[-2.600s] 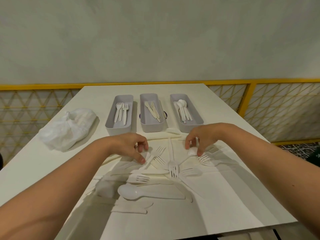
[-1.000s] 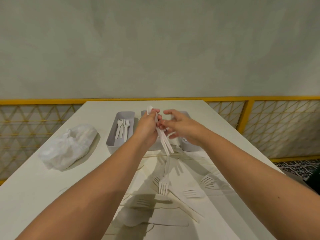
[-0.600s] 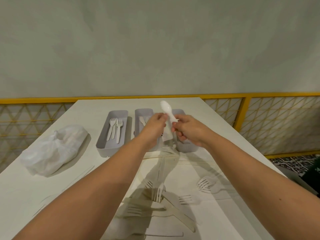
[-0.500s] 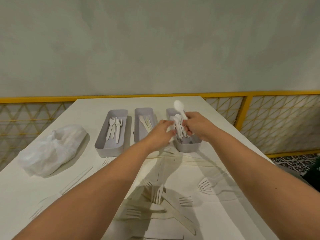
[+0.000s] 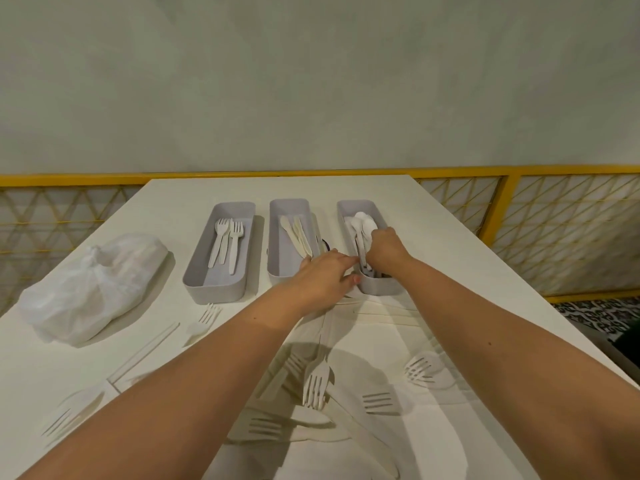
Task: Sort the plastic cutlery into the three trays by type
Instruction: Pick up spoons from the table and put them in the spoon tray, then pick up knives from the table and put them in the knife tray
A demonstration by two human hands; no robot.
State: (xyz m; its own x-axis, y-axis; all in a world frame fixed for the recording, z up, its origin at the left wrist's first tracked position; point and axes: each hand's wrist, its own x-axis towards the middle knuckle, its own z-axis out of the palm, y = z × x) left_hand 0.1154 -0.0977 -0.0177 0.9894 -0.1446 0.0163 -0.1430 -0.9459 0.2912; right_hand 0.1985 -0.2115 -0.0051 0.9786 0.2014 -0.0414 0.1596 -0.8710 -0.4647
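White plastic cutlery (image 5: 317,386): loose pieces, mostly forks, lie scattered and overlapping on the near half of the table. The sorted pieces lie in three trays at the far side.
Trays: three grey oblong plastic trays stand side by side, long axis away from the person, one type per tray.
Left tray (image 5: 214,294): holds white plastic forks (image 5: 225,244), tines at the far end.
Middle tray (image 5: 278,261): holds cream plastic knives (image 5: 298,235).
Right tray (image 5: 381,289): holds white plastic spoons (image 5: 363,223), bowls at the far end.
Right hand (image 5: 384,251): inside the right tray, fingers curled down around the spoon handles. It is judged to be laying a spoon lengthwise so that it nests with the others.
Left hand (image 5: 325,278): low between the middle and right trays, fingertips at the right tray's near left corner, probably bracing it. Whether it grasps anything beneath the palm cannot be told.
Step in hand: spoon placement; many forks are not yet sorted.
Surface: white rectangular table (image 5: 433,237), matt, with hard shadows under the arms.
Side item: crumpled translucent white plastic bag (image 5: 93,282) at the left, apart from the trays.
Room: plain grey-green wall (image 5: 311,81). A yellow metal railing (image 5: 571,170) with lattice panels runs behind and beside the table.
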